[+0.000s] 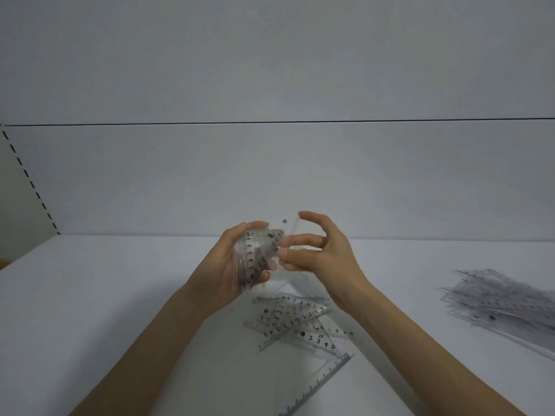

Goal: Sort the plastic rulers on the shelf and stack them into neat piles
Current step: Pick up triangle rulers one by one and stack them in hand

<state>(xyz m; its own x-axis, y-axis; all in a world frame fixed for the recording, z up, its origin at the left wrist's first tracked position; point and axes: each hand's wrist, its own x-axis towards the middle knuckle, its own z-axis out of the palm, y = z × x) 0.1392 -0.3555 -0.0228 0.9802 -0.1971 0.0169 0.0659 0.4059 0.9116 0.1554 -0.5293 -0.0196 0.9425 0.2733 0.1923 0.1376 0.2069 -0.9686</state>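
above the white shelf (pixel 120 295) my left hand (pixel 225 268) grips a bundle of clear plastic rulers (pixel 250 259). my right hand (pixel 326 256) pinches a single clear plastic ruler (pixel 289 231) beside it. a loose heap of clear rulers (pixel 300 322) lies near the front edge, and another clear pile (pixel 504 298) lies at the right edge.

both hands (pixel 282 259) hold a bunch of clear rulers (pixel 255 256) above a loose pile (pixel 300 322).
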